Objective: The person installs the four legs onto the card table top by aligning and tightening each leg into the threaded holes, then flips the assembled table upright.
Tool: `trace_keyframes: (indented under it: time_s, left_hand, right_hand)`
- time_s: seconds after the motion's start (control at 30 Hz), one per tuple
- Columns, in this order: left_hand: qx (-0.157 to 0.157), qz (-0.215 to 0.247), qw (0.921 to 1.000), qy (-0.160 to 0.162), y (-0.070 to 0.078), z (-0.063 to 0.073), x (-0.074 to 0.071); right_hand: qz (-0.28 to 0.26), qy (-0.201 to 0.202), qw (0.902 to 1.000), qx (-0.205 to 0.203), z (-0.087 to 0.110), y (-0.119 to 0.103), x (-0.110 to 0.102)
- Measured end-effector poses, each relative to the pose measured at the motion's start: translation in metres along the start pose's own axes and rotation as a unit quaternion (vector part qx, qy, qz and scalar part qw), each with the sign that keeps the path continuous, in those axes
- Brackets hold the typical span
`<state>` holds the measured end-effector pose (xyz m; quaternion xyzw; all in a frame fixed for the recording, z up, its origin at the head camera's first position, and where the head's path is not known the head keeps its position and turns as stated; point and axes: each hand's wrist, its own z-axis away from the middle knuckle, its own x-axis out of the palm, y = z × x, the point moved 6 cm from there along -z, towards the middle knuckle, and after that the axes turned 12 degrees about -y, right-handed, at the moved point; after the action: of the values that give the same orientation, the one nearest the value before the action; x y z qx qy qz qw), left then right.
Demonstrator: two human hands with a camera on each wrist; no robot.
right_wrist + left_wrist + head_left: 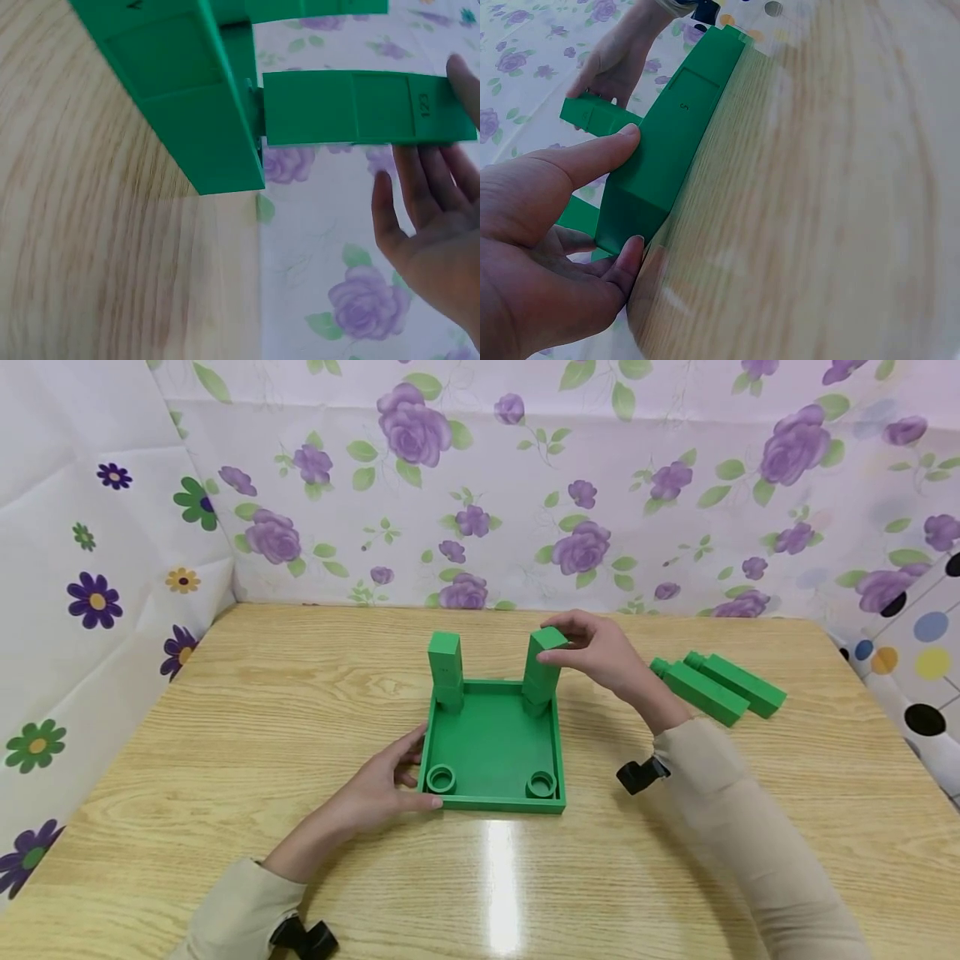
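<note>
A square green tray-like base [495,743] with a raised rim lies on the wooden table. One green leg [446,664] stands upright in its far left corner. My right hand [600,652] grips the top of a second green leg [543,668] at the far right corner, which tilts slightly outward. In the right wrist view, this leg [337,109] bears the marking 123 and its lower end meets the base [172,90]. With thumb and fingers, my left hand [382,785] holds the base's near left corner. Round sockets [441,779] show in both near corners.
Two more green legs [701,692] with round pegs lie side by side on the table [300,693] at the right. Flowered sheets [487,485] hang behind and at the left side; a dotted sheet [922,635] hangs at the right.
</note>
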<state>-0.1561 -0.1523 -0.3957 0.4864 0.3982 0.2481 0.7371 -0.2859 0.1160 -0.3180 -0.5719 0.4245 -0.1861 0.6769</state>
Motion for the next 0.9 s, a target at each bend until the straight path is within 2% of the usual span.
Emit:
trace_keyframes:
  time_s: [0.33, 0.53, 0.7, 0.9]
  left_hand:
    - [-0.002, 0.002, 1.0000, 0.002, -0.002, -0.001, 0.000]
    - [0.006, 0.005, 1.0000, -0.002, 0.000, 0.000, 0.000]
    - [0.008, 0.004, 1.0000, -0.003, 0.001, 0.000, 0.001]
    - [0.007, 0.005, 1.0000, -0.003, 0.001, -0.001, 0.001]
  right_hand:
    - [0.089, 0.088, 0.9921, 0.005, 0.004, -0.009, 0.008]
    - [0.127, 0.134, 0.9828, -0.015, 0.007, -0.014, 0.013]
    - [0.158, 0.155, 0.9748, -0.027, 0.007, -0.018, 0.016]
    - [0.172, 0.158, 0.9720, -0.027, 0.008, -0.021, 0.018]
